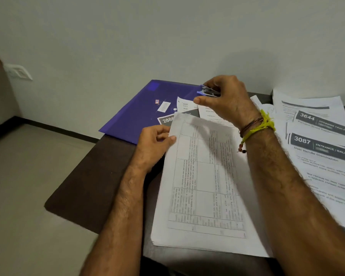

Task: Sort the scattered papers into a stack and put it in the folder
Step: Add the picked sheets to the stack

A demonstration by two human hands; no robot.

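Note:
A stack of white papers (203,186) with a printed table on top lies on the dark table (92,188) in front of me. My left hand (155,142) pinches the stack's upper left corner. My right hand (225,98) is raised above the stack's far end and grips a small blue and metal stapler (208,91). The purple plastic folder (137,114) lies at the table's far left corner, partly over the edge. A few sheets (187,108) lie on the folder, one with a dark header reading 288.
More loose printed sheets (323,148), headed 3644 and 3087, are spread at the right of the table. A pale wall stands just behind the table. Tiled floor (28,176) lies to the left, and a wall socket (18,71) is at far left.

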